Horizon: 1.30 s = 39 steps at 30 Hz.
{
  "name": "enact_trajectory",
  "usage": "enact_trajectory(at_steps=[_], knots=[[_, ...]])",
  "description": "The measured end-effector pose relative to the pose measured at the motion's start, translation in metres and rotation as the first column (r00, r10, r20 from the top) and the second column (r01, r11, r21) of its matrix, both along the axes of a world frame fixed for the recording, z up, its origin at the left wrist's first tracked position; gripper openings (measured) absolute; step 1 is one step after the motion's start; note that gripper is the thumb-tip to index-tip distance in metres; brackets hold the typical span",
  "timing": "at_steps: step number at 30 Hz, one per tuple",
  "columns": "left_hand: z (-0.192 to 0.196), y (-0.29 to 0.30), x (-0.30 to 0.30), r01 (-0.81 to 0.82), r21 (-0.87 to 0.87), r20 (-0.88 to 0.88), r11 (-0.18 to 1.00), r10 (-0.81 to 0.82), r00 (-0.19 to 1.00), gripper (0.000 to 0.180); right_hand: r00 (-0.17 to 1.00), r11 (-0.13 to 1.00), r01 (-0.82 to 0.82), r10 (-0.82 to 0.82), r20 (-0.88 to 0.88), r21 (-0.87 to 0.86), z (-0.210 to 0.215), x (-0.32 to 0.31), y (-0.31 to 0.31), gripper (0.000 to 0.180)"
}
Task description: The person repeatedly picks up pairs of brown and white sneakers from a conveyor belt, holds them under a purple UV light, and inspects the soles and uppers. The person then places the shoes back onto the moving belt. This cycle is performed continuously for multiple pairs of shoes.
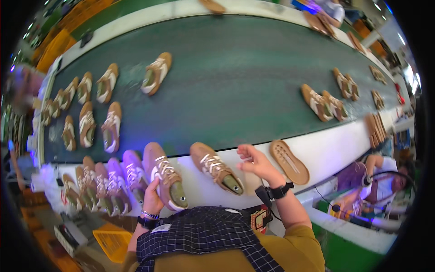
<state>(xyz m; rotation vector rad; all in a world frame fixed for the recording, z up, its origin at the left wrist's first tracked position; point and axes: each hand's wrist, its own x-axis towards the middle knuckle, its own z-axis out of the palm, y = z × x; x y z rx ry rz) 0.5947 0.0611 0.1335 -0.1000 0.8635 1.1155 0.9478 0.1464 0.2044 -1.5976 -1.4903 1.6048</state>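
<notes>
My left hand lies against the side of a tan sneaker with white laces and a green lining, its fingers closed at the heel half. That sneaker stands on the white ledge, toe pointing away from me. To its right, another tan sneaker rests on the ledge, untouched. My right hand is raised over the ledge, fingers bent but apart, with nothing visible in them. Under it is a pale, blurred patch I cannot make out. Just right of that hand lies a tan sole with its patterned inside up.
A row of sneakers lines the ledge to my left. The dark green conveyor belt carries several sneakers at both ends. More soles are stacked at the right. A co-worker sits right; a yellow crate stands low left.
</notes>
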Motion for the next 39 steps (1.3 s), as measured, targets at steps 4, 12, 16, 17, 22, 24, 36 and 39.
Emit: enact_trajectory(at_steps=[4, 12, 16, 17, 22, 24, 36, 39], knots=[[-0.001, -0.003, -0.001, 0.045, -0.012, 0.088, 0.999, -0.044, 0.995, 0.046, 0.956, 0.967, -0.250, 0.237, 0.175, 0.056, -0.024, -0.039, -0.031, 0.078], [-0.013, -0.006, -0.002, 0.131, 0.125, 0.184, 0.983, -0.153, 0.971, 0.050, 0.945, 0.994, -0.086, 0.061, 0.320, 0.065, -0.024, -0.063, -0.041, 0.079], [-0.016, -0.006, -0.005, 0.139, 0.105, 0.256, 0.985, -0.162, 0.953, 0.047, 0.956, 0.990, 0.133, -0.142, 0.257, 0.051, -0.032, -0.083, -0.061, 0.076], [-0.017, -0.006, -0.004, 0.137, 0.077, 0.257, 0.988, -0.153, 0.954, 0.046, 0.951, 0.983, 0.171, -0.181, 0.251, 0.060, -0.032, -0.091, -0.065, 0.074], [-0.001, -0.006, -0.001, 0.300, 0.189, -0.427, 0.935, -0.197, 0.882, 0.044, 0.980, 0.963, 0.190, -0.199, 0.029, 0.188, -0.045, -0.127, -0.081, 0.042], [-0.006, -0.010, -0.017, 0.451, 0.119, -0.936, 0.885, -0.053, 0.349, 0.058, 0.992, 0.933, 0.095, -0.119, 0.049, 0.348, -0.050, -0.133, -0.086, 0.034], [0.065, -0.021, -0.034, 0.617, 0.149, -0.988, 0.773, 0.090, 0.127, 0.040, 0.987, 0.984, 0.055, -0.079, 0.138, 0.171, -0.093, -0.177, -0.106, 0.071], [0.056, -0.019, -0.049, 0.678, -0.035, -0.998, 0.734, 0.008, -0.060, 0.036, 0.994, 0.991, 0.032, -0.045, 0.099, 0.131, -0.072, -0.181, -0.105, 0.078]])
